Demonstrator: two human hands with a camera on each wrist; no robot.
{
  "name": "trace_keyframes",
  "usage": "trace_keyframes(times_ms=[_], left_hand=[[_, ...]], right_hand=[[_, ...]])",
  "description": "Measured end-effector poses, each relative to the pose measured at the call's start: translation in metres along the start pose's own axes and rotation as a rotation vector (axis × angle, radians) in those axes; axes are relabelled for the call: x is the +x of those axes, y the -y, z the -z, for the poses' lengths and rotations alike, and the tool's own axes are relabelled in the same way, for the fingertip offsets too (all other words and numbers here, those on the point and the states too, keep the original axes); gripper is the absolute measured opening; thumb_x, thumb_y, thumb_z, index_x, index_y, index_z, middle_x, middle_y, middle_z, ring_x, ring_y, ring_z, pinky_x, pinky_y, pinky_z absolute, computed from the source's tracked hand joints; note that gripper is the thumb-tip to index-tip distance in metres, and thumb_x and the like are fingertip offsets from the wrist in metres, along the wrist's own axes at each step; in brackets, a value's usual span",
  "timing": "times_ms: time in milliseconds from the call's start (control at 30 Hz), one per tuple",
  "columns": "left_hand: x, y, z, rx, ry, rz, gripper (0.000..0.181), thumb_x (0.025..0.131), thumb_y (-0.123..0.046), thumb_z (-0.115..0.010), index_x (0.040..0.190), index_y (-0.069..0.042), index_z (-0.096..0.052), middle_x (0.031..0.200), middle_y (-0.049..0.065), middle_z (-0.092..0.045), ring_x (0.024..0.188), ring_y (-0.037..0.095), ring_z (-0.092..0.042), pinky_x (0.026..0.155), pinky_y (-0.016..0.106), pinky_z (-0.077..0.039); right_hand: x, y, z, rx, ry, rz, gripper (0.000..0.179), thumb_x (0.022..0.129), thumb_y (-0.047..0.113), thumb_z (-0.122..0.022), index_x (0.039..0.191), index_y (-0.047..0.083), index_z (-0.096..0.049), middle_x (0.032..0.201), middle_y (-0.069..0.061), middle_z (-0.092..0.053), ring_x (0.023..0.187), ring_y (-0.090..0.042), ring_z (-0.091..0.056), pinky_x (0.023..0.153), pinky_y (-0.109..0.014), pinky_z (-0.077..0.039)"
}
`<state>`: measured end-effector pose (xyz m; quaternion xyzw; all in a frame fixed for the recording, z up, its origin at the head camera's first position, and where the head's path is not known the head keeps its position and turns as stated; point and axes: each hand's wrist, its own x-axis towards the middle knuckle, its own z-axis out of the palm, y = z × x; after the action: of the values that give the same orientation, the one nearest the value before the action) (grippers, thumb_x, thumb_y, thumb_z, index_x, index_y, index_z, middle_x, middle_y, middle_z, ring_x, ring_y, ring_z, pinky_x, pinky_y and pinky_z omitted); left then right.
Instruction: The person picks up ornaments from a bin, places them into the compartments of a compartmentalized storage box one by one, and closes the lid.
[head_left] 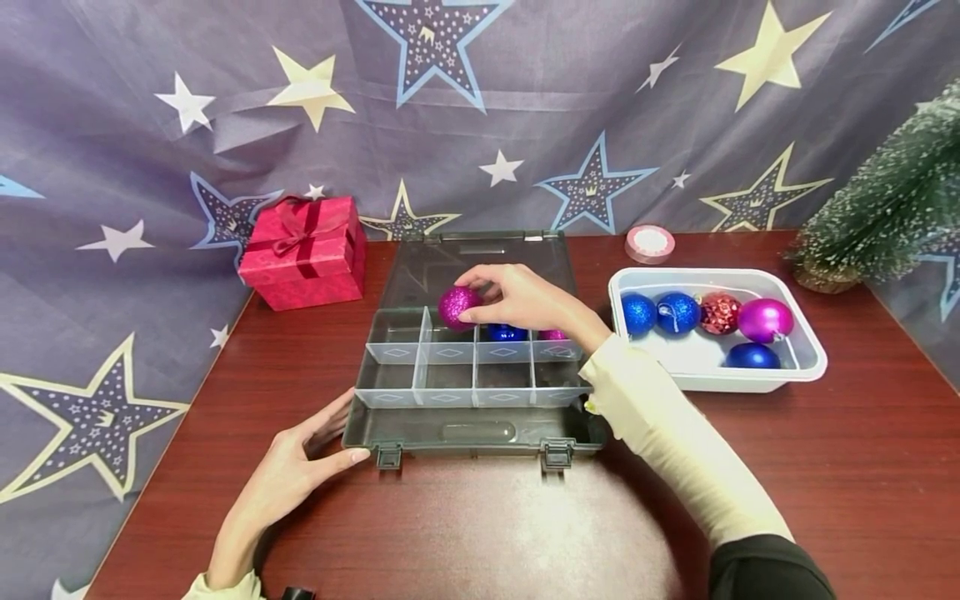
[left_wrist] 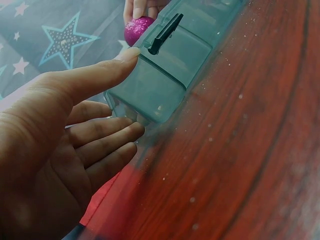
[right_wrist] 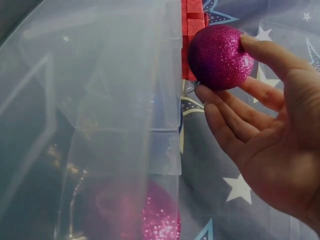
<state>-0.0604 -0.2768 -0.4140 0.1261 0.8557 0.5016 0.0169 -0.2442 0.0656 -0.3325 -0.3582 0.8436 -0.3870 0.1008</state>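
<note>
My right hand (head_left: 525, 300) pinches a glittery magenta Christmas ball (head_left: 458, 307) between thumb and fingers, above the back row of a clear grey divided box (head_left: 442, 375). The right wrist view shows the same ball (right_wrist: 220, 57) at the fingertips. In the back row lie a blue ball (head_left: 507, 332) and, partly hidden by my right wrist, a magenta one (head_left: 552, 334). My left hand (head_left: 300, 458) rests at the box's front left corner, fingers fairly straight; in the left wrist view its thumb (left_wrist: 107, 75) lies against the box edge.
A white tub (head_left: 697, 379) at right holds several blue, red and magenta balls. Behind it lies a pink tape roll (head_left: 649, 243); a small frosted tree (head_left: 885, 192) stands far right. A red gift box (head_left: 303, 252) is at back left. The box lid (head_left: 480, 250) lies open towards the curtain.
</note>
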Motion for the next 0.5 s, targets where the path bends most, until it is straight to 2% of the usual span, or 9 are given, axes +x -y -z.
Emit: trace_keyframes(times_ms=[333, 500], left_hand=[[0.0007, -0.0009, -0.0004, -0.008, 0.002, 0.005, 0.078, 0.089, -0.014, -0.084, 0.157, -0.014, -0.047, 0.139, 0.011, -0.064, 0.123, 0.01, -0.063, 0.099, 0.016, -0.048], [0.0006, -0.0006, -0.0003, -0.006, 0.004, 0.005, 0.077, 0.09, -0.014, -0.084, 0.158, -0.014, -0.046, 0.139, 0.011, -0.064, 0.123, 0.011, -0.063, 0.099, 0.016, -0.048]], right_hand=[[-0.0015, -0.0027, 0.0017, 0.021, -0.015, -0.004, 0.045, 0.097, 0.025, -0.076, 0.135, 0.005, -0.064, 0.128, -0.018, -0.067, 0.109, -0.023, -0.07, 0.1, -0.037, -0.054], [-0.0079, -0.0027, 0.0076, 0.022, -0.031, -0.01, 0.043, 0.097, 0.024, -0.076, 0.133, 0.005, -0.064, 0.125, -0.015, -0.068, 0.108, -0.023, -0.07, 0.099, -0.037, -0.054]])
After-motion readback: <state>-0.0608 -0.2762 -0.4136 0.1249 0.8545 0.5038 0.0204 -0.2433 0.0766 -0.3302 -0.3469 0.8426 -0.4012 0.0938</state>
